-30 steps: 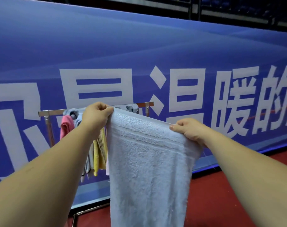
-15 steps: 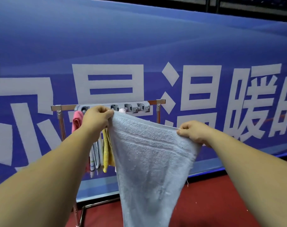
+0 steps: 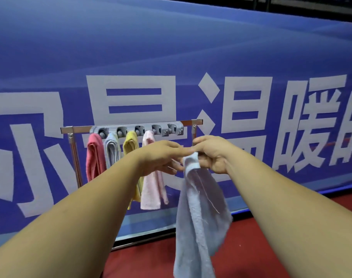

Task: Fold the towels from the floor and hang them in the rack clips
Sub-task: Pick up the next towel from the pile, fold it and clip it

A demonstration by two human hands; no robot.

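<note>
A pale blue towel (image 3: 199, 213) hangs folded lengthwise in front of me, bunched at its top corner. My right hand (image 3: 213, 155) pinches that top corner. My left hand (image 3: 163, 157) touches the same corner with its fingertips, fingers partly spread. Behind them stands the metal rack (image 3: 191, 123) with a grey clip bar (image 3: 139, 129). A red towel (image 3: 94, 157), a grey-blue towel (image 3: 111, 151), a yellow towel (image 3: 131, 145) and a pink towel (image 3: 153, 189) hang from the clips. The rightmost clip (image 3: 176, 129) holds nothing.
A long blue banner (image 3: 171, 57) with large white characters runs behind the rack. Red floor (image 3: 151, 257) lies below, and the rack's base bar (image 3: 141, 240) rests on it.
My hands came together, bringing the towel's two top corners into one bunch, so the wide towel now hangs narrow. The view shifted, showing the rack's clips and hung towels.
</note>
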